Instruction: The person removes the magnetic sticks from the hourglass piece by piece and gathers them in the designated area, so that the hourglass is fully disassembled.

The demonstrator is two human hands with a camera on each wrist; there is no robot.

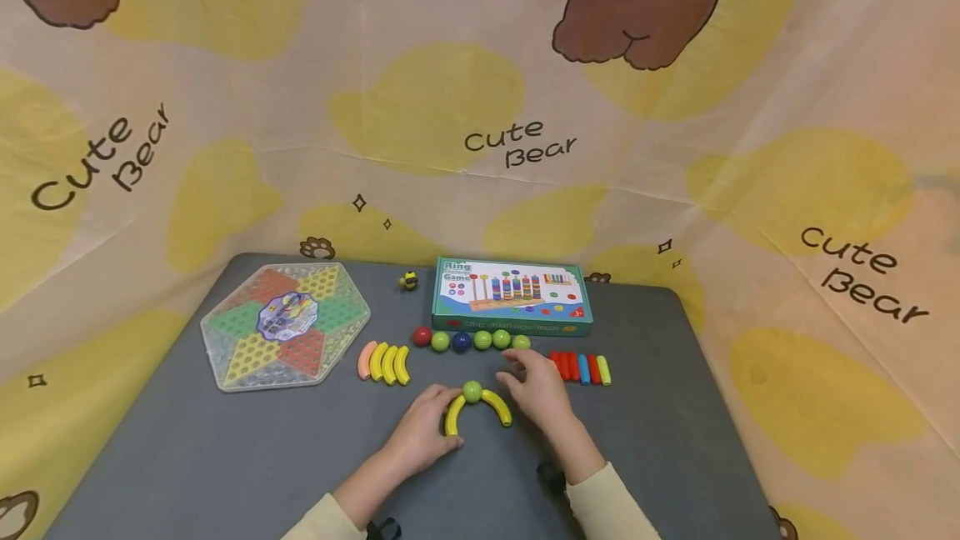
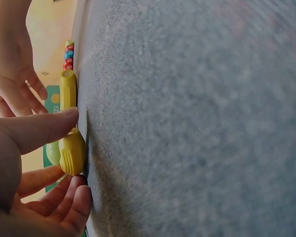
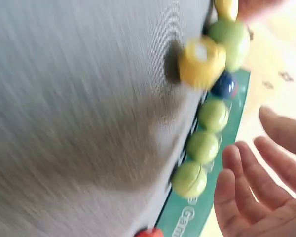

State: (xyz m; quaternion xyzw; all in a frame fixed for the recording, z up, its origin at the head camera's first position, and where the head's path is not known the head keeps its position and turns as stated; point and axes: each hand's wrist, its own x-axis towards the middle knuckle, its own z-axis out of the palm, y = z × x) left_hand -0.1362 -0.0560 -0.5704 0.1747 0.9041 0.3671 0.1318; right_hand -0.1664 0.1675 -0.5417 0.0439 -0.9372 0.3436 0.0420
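On the grey table, a green ball [image 1: 472, 392] sits at the top of an arch, with a yellow curved piece on either side. My left hand [image 1: 423, 432] pinches the left yellow curved piece [image 1: 452, 417] between thumb and fingers; the left wrist view shows that piece [image 2: 73, 157] end-on. The right yellow curved piece [image 1: 498, 408] lies untouched on the tabletop. Just right of the arch, my right hand [image 1: 542, 394] hovers with loosely bent fingers and holds nothing. In the right wrist view, this hand [image 3: 266, 192] is apart from the row of balls.
A green game box [image 1: 512, 298] stands behind a row of coloured balls [image 1: 482, 341]. Yellow and pink curved pieces [image 1: 388, 363] lie left, red, blue and green rods [image 1: 584, 368] right. A hexagonal game board [image 1: 225, 373] and a small bee figure [image 1: 408, 280] are farther back.
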